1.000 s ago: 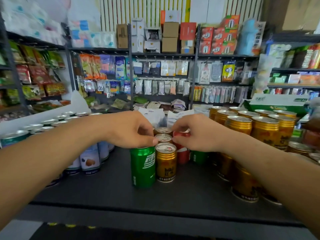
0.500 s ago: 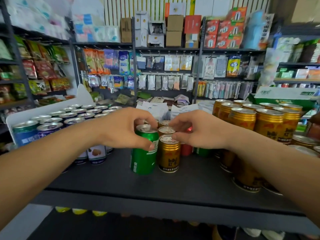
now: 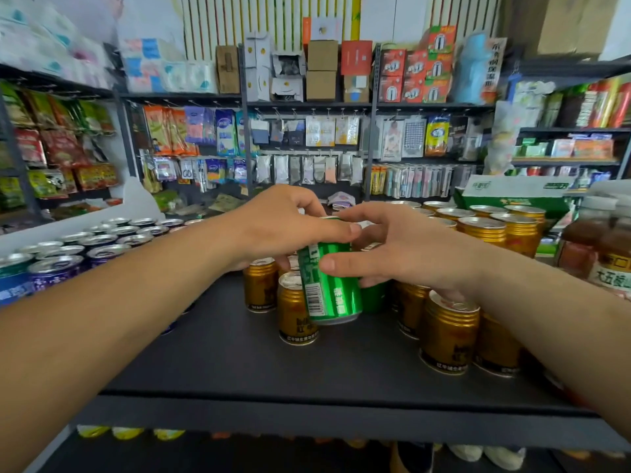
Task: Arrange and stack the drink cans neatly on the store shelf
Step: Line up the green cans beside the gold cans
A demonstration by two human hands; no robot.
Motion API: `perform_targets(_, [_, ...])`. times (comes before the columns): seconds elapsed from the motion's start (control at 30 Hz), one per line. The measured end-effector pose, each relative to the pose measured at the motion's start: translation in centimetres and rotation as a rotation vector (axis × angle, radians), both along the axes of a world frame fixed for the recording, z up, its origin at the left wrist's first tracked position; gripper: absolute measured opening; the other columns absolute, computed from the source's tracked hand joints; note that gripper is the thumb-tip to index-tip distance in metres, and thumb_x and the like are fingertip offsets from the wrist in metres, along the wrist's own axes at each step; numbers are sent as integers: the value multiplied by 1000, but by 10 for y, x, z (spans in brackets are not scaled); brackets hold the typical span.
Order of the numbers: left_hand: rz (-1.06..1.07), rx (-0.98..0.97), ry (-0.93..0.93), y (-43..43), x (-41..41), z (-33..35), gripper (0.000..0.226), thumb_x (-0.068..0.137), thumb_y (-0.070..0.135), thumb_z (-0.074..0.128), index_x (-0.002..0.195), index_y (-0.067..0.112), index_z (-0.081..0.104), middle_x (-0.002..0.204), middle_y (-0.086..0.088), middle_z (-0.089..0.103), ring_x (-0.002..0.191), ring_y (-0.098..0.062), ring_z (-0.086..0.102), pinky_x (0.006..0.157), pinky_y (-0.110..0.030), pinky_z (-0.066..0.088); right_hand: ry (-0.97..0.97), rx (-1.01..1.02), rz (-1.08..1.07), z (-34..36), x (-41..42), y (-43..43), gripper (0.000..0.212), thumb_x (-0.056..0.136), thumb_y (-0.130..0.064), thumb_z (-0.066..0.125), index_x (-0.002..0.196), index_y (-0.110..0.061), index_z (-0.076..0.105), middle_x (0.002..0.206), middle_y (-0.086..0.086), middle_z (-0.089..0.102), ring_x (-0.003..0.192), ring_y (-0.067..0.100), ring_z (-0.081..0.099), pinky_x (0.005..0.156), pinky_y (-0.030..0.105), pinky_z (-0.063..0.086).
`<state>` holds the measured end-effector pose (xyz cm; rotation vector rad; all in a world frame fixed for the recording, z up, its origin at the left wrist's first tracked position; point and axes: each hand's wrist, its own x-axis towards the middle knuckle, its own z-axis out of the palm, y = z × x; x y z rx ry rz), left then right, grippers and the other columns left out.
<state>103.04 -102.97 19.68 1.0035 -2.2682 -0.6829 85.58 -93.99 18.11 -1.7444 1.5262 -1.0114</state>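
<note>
A green drink can (image 3: pixel 333 288) hangs tilted above the dark shelf (image 3: pixel 239 363), lifted off its surface. My left hand (image 3: pixel 283 227) grips its top from the left. My right hand (image 3: pixel 392 247) closes on its side from the right, thumb across the label. Short gold cans stand below: one (image 3: pixel 296 310) in front of the green can, another (image 3: pixel 259 285) behind on the left. A second green can (image 3: pixel 374 297) is partly hidden behind the lifted one.
Stacked gold cans (image 3: pixel 447 332) crowd the shelf's right side, with more (image 3: pixel 505 227) behind. Blue and silver cans (image 3: pixel 58 264) fill a white tray on the left. Brown bottles (image 3: pixel 611 257) stand far right. Bare shelf lies in front.
The green can stood on the shelf left of the gold cans; my left hand lifted it and carried it right. My right hand left the small cans and took hold of it.
</note>
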Motion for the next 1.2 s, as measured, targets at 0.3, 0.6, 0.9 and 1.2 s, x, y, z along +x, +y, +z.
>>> perform_targets(0.3, [-203,53,-54,-12,-7,5,50,81,40,83,127,31,66,107,2,75,97,-12,73,84,-35,60,320,-138,-177,6,-30,9,66,81,-26,86,141,-26,56,101,-4,76,90,14,75,88,40,62])
perform_targets(0.6, [-299,-133,-332,-44,-56,-30,59,81,32,85,134,25,60,125,10,70,114,-9,65,102,-34,52,879,-329,-257,2,-35,1,25,93,-33,64,116,-33,72,91,-12,69,85,13,66,79,40,62])
perform_targets(0.9, [-378,-260,-547,-48,-63,-31,67,90,39,74,148,45,43,133,8,47,119,-13,48,98,-30,41,819,-305,-261,-12,-51,-3,26,93,-32,63,116,-32,75,92,-10,72,85,12,68,77,37,62])
perform_targets(1.2, [-376,-319,-395,-53,-59,-45,38,90,39,74,127,36,66,109,14,63,99,-11,63,89,-42,57,782,-338,-266,-17,-53,-6,20,94,-29,64,109,-30,76,88,-11,70,82,10,65,77,36,61])
